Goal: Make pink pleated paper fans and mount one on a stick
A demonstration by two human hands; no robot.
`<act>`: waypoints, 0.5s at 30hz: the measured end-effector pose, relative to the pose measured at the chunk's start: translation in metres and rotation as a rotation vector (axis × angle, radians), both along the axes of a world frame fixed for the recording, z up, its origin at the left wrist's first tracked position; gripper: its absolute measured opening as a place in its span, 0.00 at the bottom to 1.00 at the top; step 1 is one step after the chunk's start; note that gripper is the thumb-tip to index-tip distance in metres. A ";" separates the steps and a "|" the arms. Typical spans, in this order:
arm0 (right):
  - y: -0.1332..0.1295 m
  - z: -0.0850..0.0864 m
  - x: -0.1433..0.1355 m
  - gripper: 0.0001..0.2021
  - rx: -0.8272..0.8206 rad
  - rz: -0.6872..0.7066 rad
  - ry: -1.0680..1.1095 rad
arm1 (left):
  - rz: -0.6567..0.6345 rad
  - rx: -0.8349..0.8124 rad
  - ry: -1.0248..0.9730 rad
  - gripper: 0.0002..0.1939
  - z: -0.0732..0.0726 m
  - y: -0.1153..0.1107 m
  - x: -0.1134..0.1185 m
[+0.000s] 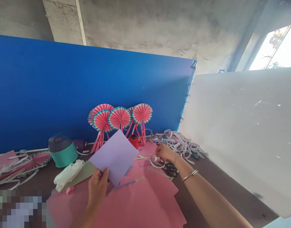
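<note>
My left hand [99, 183] pinches the lower edge of a lilac paper sheet [115, 155], thumb on top, held tilted above pink sheets. My right hand [164, 152] is closed at the right, fingertips together at a curled white paper strip [157, 163]. Black-handled scissors [171, 170] lie just below that hand. Large pink paper sheets [140, 202] spread over the dark table under both hands. Several round pleated paper fans [119, 117], pink with blue edges, stand behind the lilac sheet.
Against the blue panel [65, 85] stands a teal container with a dark lid [63, 151]. A crumpled white plastic bag [69, 174], a red object [133, 141] and piles of paper strips [178, 142] lie around. A white panel [242, 126] borders the right.
</note>
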State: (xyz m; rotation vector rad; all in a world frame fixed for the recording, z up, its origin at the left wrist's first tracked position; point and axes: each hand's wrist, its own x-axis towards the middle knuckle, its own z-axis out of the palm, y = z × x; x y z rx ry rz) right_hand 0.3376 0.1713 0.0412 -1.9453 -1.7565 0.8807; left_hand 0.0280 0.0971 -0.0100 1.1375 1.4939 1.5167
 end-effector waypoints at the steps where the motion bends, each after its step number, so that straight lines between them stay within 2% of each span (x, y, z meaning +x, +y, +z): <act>1: 0.002 0.003 0.004 0.04 0.002 -0.014 0.068 | 0.008 -0.011 0.005 0.21 0.000 0.000 0.000; 4: 0.007 0.008 0.015 0.02 0.060 -0.074 0.285 | 0.015 -0.021 0.007 0.21 -0.003 0.000 -0.001; 9: 0.014 0.008 0.031 0.05 0.201 -0.216 0.576 | 0.003 0.003 0.019 0.20 -0.005 0.001 -0.002; 15: 0.010 0.004 0.036 0.06 0.112 -0.209 0.678 | 0.010 -0.007 0.015 0.20 -0.002 0.001 0.000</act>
